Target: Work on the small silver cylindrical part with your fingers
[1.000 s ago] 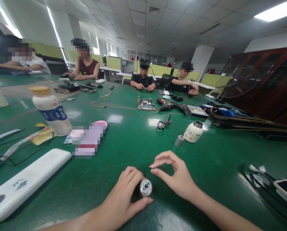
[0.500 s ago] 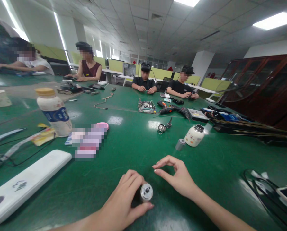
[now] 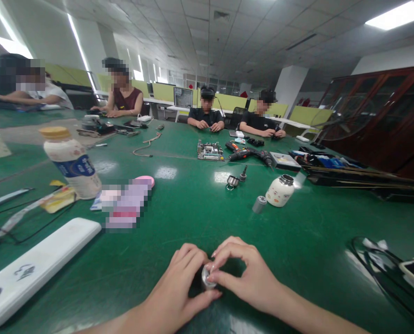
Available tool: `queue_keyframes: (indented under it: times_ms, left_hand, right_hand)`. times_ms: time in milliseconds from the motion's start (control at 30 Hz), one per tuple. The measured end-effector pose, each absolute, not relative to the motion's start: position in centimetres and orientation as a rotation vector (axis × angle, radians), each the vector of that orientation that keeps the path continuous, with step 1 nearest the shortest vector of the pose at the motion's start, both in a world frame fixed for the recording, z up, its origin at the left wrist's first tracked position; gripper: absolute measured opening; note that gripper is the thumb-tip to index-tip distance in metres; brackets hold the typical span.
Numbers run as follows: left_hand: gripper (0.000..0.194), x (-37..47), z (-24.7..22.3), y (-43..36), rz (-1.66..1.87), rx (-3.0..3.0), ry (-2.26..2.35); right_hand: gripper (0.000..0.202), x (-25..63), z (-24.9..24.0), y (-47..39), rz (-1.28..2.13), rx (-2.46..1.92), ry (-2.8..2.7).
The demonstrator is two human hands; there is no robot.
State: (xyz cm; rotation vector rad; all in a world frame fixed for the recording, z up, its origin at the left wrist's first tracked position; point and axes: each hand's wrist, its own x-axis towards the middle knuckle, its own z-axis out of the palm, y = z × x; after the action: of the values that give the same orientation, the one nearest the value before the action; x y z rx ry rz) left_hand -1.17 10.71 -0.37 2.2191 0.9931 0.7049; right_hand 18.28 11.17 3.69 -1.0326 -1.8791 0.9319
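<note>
A small silver metal cylinder (image 3: 207, 278) stands on the green table in front of me. Its side is gripped between the thumb and fingers of my left hand (image 3: 182, 283). From the right, my right hand (image 3: 245, 273) has thumb and fingertips pinched together at the cylinder's top end, covering most of that face. Whether something small sits between those fingertips is hidden. Farther off, a similar grey cylinder (image 3: 259, 204) stands beside a cream-coloured flask (image 3: 280, 190) with an open neck. Behind them lie a metal lid with a ring (image 3: 232, 182) and a small dark fitting (image 3: 243, 173).
To the left are a long white device (image 3: 43, 264), a purple-and-pink item (image 3: 130, 202) and a bottle with an orange cap (image 3: 74, 162). A circuit board (image 3: 210, 150) and power drills (image 3: 250, 155) lie ahead. Black cables (image 3: 370, 264) lie right; several people sit beyond.
My right hand has moved left and down, bringing its fingertips onto the top of the cylinder. My left hand keeps its grip. The view has shifted slightly.
</note>
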Motion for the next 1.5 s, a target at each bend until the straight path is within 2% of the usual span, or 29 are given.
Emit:
queue_keyframes:
  times_ms: [233,467,600,733,833,967,1067,1233,1500]
  left_hand:
    - [0.021,-1.0,-0.2,10.8,0.739,2.219,0.995]
    - [0.019,-1.0,-0.2,10.8,0.731,2.212,1.003]
    - [0.023,-1.0,-0.1,10.8,0.723,2.207,1.020]
    - [0.021,-1.0,0.1,10.8,0.713,2.199,1.025]
    - [0.020,-1.0,0.3,10.8,0.723,2.193,1.012]
    - [0.021,-1.1,0.2,10.8,0.702,2.192,1.017]
    - [0.022,-1.1,0.0,10.8,0.705,2.197,1.014]
    - [0.019,-1.1,-0.2,10.8,0.706,2.220,0.991]
    - [0.017,-0.9,0.1,10.8,0.712,2.208,0.979]
  right_hand:
    - [0.029,18.8,4.0,11.2,0.875,-1.050,-1.854]
    - [0.008,18.1,4.2,10.9,0.859,-0.972,-1.835]
    - [0.014,19.8,3.3,13.2,0.862,-1.022,-1.700]
    - [0.014,22.1,0.8,15.9,0.823,-1.194,-1.848]
    - [0.024,22.6,-0.2,16.4,0.848,-1.238,-1.814]
    - [0.036,21.2,1.3,14.6,0.995,-1.131,-1.589]
    - [0.029,19.6,3.1,12.7,1.053,-1.036,-1.638]
    - [0.030,18.2,4.2,11.2,1.110,-0.989,-1.761]
    - [0.022,18.3,3.3,11.2,0.931,-1.047,-1.834]
